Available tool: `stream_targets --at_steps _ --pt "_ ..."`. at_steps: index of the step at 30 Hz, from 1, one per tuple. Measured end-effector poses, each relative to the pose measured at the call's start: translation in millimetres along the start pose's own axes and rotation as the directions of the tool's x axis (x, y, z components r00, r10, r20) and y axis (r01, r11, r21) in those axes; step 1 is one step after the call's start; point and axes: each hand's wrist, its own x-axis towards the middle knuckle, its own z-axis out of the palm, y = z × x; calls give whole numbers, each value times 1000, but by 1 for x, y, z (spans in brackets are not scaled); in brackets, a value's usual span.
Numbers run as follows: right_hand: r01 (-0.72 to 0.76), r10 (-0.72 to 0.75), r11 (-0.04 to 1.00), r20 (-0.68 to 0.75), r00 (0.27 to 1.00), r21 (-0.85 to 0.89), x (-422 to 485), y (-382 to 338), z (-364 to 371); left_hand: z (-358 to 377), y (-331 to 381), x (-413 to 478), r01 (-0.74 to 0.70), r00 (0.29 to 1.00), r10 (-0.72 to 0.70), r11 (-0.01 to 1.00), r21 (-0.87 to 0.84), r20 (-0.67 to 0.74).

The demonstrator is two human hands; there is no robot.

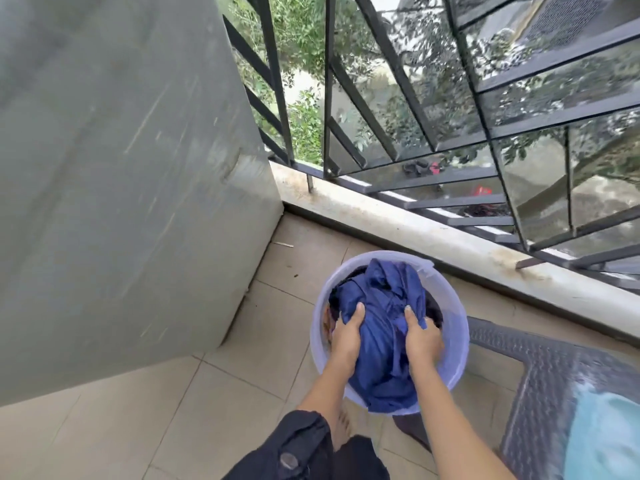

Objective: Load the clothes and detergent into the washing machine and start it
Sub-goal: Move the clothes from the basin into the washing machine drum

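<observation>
**Both hands gripping blue garment in laundry tub on balcony floor**

Grey wall (114, 174): fills the left half of the frame, upper left down to the lower left; surface scuffed and streaked.

Black metal grille (433, 109): spans the upper right of the frame, above a pale concrete ledge (398, 226) running diagonally from centre to right edge. Foliage and ground show blurred through the bars.

Beige tiled floor (214, 410): occupies the lower centre and lower left of the frame. Small debris lies on the tiles near the base of the wall.

Dark woven plastic furniture (540, 382): lower right of the frame, just beside the tub. A light blue item (606, 438) rests on it at the right edge; type cannot be told.

Translucent lavender tub (446, 306): centre-bottom of the frame, round, standing on the tiles close to the ledge.

Blue garment (384, 306): the task's clothing, heaped inside the tub, with 1 fold draped over the near rim. Darker fabric shows beneath it at the far and right inner sides.

Left hand (346, 336): inside the tub on the garment's left side, fingers curled and clamped into the fabric, thumb on top.

Right hand (420, 336): inside the tub on the garment's right side, fingers likewise closed on the cloth, thumb on top.

Dark clothing on the person's leg (304, 448) shows at bottom centre.
</observation>
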Motion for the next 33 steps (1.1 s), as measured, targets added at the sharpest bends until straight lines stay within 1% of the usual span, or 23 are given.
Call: stream_targets --at_steps 3,4,8,10,11,13,15,17,18,21,23,26,28,29,31,32,33 --pt "-17 15 990 16 1000 143 -26 -31 -27 2 -4 3 38 999 -36 996 -86 23" --pt "-10 5 986 28 1000 169 -36 -43 -38 4 8 -11 43 998 -39 995 -90 39" --pt "36 -59 955 70 996 296 -70 -86 -77 13 50 -63 -27 998 31 996 -85 49" --pt "30 -68 956 121 990 293 -87 -105 -92 15 61 -78 -81 996 84 992 -98 24" --pt "2 -46 958 148 988 286 -95 -116 -99 17 71 -93 -87 996 89 993 -79 16" --pt "-41 -19 961 211 977 274 -111 -132 -114 18 102 -131 -108 994 110 991 -75 21" --pt "-50 -20 968 274 961 246 -123 -145 -126 21 129 -163 -147 989 147 986 -73 -8" --pt "-53 -44 964 355 934 261 -138 -160 -139 23 149 -188 -188 982 186 977 -103 -28" --pt "-59 -50 962 385 922 267 -146 -168 -145 23 154 -194 -208 978 208 970 -129 -16" --pt "12 -142 963 466 873 271 -165 -191 -160 27 181 -227 -241 970 238 954 -176 -39" --pt "51 -208 953 527 824 297 -181 -204 -169 29 200 -264 -274 962 269 941 -197 -52" --pt "99 -268 951 615 742 294 -211 -225 -180 28 219 -292 -287 958 287 935 -207 -32" --pt "136 -295 950 667 684 280 -233 -239 -187 25 233 -311 -335 936 351 895 -293 0" --pt "166 -311 948 687 657 271 -243 -245 -191 25 240 -320 -349 927 373 890 -292 28" --pt "248 -368 930 700 612 272 -261 -260 -196 24 250 -328 -374 918 397 872 -314 9" --pt "293 -401 916 681 613 275 -269 -267 -198 23 253 -325 -392 913 407 857 -335 -27" --pt "341 -434 899 654 619 274 -276 -273 -199 22 257 -323 -388 915 401 859 -335 -32"
